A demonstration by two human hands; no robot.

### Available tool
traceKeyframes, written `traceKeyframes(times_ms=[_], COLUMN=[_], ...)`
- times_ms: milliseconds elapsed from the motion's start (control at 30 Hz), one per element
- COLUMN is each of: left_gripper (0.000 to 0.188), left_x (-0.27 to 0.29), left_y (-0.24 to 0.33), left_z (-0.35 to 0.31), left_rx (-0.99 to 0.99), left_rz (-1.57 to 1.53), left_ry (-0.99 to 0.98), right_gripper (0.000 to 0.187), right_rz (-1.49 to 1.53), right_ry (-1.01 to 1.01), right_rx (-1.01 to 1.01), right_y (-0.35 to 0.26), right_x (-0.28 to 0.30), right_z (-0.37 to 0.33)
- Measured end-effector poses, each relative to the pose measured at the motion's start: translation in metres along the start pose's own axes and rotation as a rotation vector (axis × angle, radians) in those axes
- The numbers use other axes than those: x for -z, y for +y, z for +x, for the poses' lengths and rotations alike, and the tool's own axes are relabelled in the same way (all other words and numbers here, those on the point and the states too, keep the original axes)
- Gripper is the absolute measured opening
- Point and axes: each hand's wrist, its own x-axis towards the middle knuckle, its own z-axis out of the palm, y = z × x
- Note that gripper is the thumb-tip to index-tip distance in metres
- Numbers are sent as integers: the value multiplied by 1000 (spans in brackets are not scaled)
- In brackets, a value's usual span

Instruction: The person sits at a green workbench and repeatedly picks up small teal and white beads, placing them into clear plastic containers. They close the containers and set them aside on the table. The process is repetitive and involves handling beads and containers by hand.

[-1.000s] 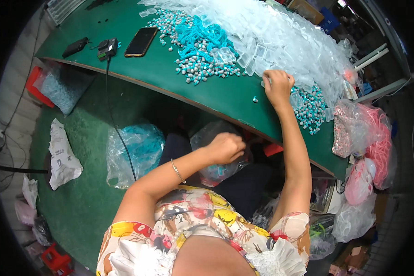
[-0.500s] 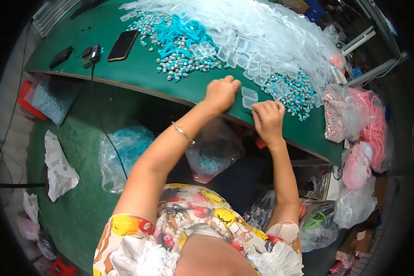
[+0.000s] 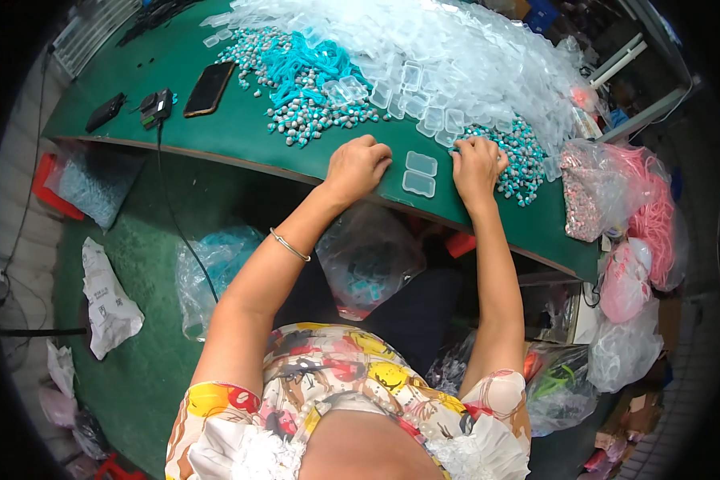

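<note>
An open clear plastic box (image 3: 420, 174) with two halves lies flat on the green table (image 3: 256, 136) between my hands. Left of it, my left hand (image 3: 358, 170) rests over the table with its fingers curled in. Whatever those fingers hold, if anything, is hidden. My right hand (image 3: 478, 166) bends over the near left edge of a pile of small turquoise-and-grey plug-like pieces (image 3: 522, 164). Its fingers are curled downward and their tips are hard to see. A second pile of grey-and-turquoise pieces (image 3: 300, 120) lies beyond my left hand.
A broad heap of clear plastic boxes (image 3: 472, 64) covers the back of the table. Turquoise cords (image 3: 312, 64) lie beside it. At the left are a phone (image 3: 209, 89) and a small black device (image 3: 157, 108) with a cable. Bags with pink cords (image 3: 644, 208) hang at the right end.
Both hands have come off the clear box, which now lies flat and open. My left hand moved left and nearer; my right hand moved farther away to the right pile.
</note>
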Motion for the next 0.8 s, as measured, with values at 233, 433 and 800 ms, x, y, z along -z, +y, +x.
traceKeyframes(times_ms=[233, 433, 800], left_gripper=[9, 10, 14], left_x=[-5, -4, -13], left_y=[9, 16, 33], left_z=[-3, -3, -2], left_rx=[40, 186, 19], left_rz=[-18, -269, -229], left_ry=[80, -4, -183], right_gripper=[13, 11, 7], right_rz=[-30, 286, 168], right_ry=[-43, -71, -255], right_rx=[53, -3, 147], right_y=[-4, -9, -57], right_x=[1, 18, 52], right_z=[1, -12, -16])
